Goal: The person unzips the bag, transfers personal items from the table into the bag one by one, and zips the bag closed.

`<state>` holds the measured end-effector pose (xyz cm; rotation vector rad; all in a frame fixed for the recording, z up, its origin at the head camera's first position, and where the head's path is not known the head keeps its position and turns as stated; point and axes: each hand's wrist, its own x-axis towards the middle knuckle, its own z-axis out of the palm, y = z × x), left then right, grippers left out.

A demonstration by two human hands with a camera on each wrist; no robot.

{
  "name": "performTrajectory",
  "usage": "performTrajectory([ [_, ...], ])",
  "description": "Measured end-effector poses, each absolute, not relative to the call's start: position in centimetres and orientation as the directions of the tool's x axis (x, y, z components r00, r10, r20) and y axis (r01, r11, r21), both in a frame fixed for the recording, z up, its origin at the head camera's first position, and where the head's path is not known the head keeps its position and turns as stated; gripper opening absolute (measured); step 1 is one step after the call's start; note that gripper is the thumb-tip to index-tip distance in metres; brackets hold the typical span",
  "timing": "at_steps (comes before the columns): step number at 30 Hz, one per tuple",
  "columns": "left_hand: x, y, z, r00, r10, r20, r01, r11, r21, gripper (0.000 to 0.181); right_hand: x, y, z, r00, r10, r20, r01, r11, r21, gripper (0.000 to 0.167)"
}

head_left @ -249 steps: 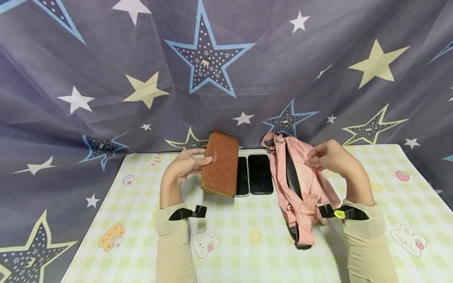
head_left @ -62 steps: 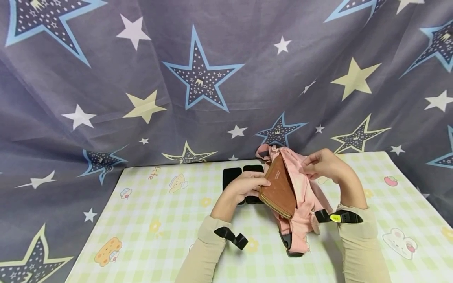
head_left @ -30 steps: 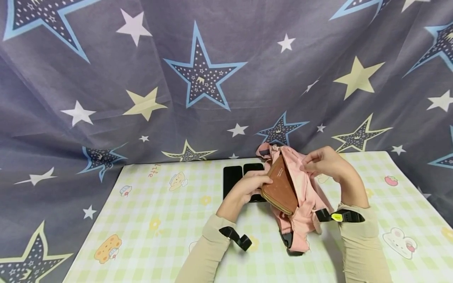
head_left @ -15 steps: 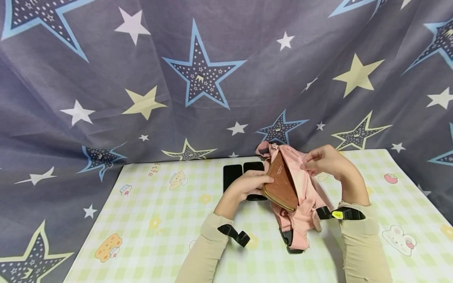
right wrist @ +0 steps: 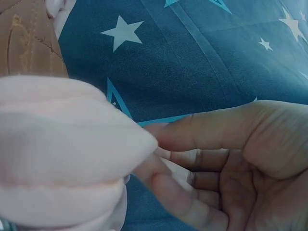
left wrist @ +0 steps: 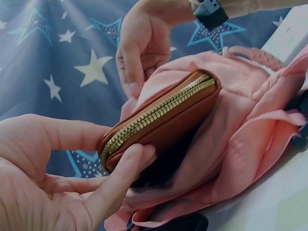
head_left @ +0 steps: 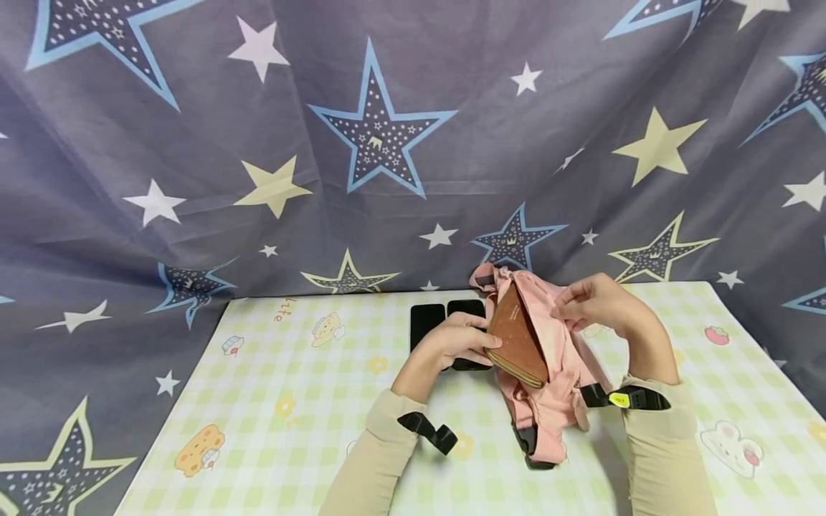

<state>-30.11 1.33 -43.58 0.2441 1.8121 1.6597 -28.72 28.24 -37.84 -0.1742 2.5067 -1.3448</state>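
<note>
Presumably light and semi-stiff, the brown wallet (head_left: 518, 340), right of centre and partly inside the pink bag (head_left: 558, 347), suits a grip at its zipped edge, where the left hand's (head_left: 457, 337) fingers, slightly parted, pinch it while the right hand (head_left: 596, 304) pinches the bag.

A pinch is formed by the left hand (head_left: 454, 339), its thumb set opposite its fingers. To its right and slightly farther forward, the right hand (head_left: 600, 307) is bent inward at the wrist, thumb and forefinger pinched, the other fingers loosely curled. Behind the hands, both forearms (head_left: 373, 459) are covered by pale sleeves (head_left: 667, 451), the left one slanted inward.
</note>
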Motion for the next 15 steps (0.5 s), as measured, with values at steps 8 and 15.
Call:
performTrajectory([
  [8, -29.4, 2.2, -43.6, -0.807, 0.497, -0.319, -0.279, 0.156, 0.948, 0.036, -28.0, 27.9, -37.7, -0.935, -0.278, -0.22, 0.02, 0.578, -0.816, 0.022],
  [15, -29.5, 2.9, -44.0, -0.863, 0.401, -0.307, -0.276, 0.133, 0.952, 0.058, -28.2, 27.9, -37.7, -0.929, -0.326, -0.176, -0.033, 0.546, -0.837, 0.019],
])
